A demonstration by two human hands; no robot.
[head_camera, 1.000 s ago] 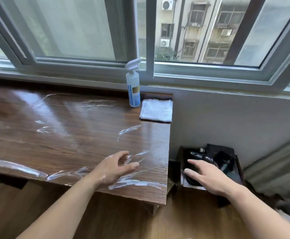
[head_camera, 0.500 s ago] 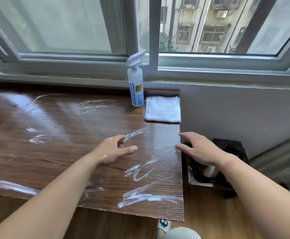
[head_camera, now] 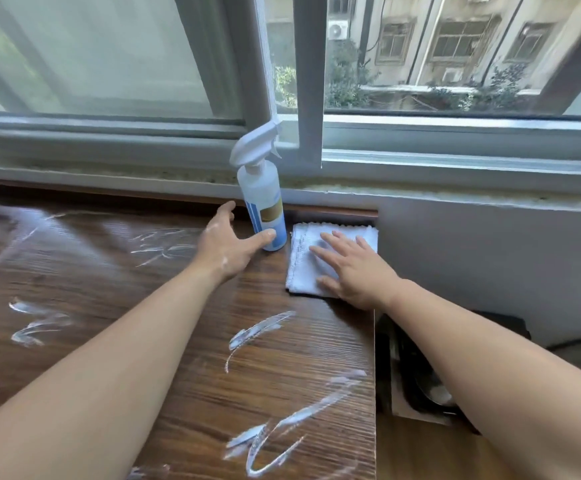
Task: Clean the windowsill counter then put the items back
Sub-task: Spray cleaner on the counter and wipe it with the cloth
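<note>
White smears (head_camera: 261, 332) cover the counter (head_camera: 109, 289); I've wiped nothing: left hand (head_camera: 225, 249) spread toward the bottle (head_camera: 263, 206) at twelve o'clock, right hand (head_camera: 355, 268) flat on the cloth (head_camera: 303, 258).

Beyond the sliding window frame (head_camera: 308, 81) stand apartment buildings (head_camera: 455, 39) with an air-conditioner unit (head_camera: 337, 29) and shrubs (head_camera: 344, 81), while a dark box (head_camera: 420, 386) sits on the floor.
</note>
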